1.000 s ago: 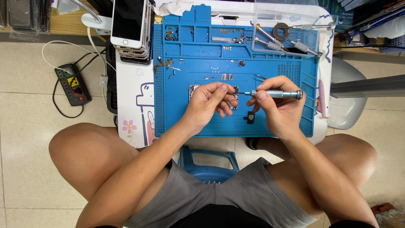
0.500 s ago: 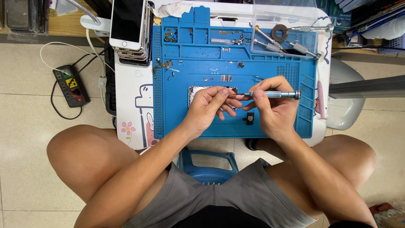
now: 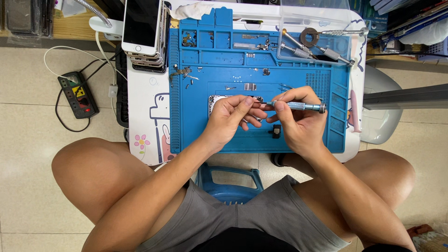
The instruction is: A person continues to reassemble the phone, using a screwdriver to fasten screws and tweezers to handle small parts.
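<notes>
My left hand rests on a disassembled phone body lying on the blue repair mat, fingers pinched near the screwdriver tip. In my right hand I grip a slim metal precision screwdriver, held level with its tip pointing left toward my left fingers. A small black part lies on the mat just below the two hands. Most of the phone body is hidden under my left hand.
A stack of phones sits at the table's back left. Several metal tools lie in a clear tray at back right. Loose screws and small parts dot the mat. A power strip lies on the floor to the left.
Both hands shifted slightly up the mat over the phone body; the small black part they partly covered now lies uncovered below them. The screwdriver stays in my right hand.
</notes>
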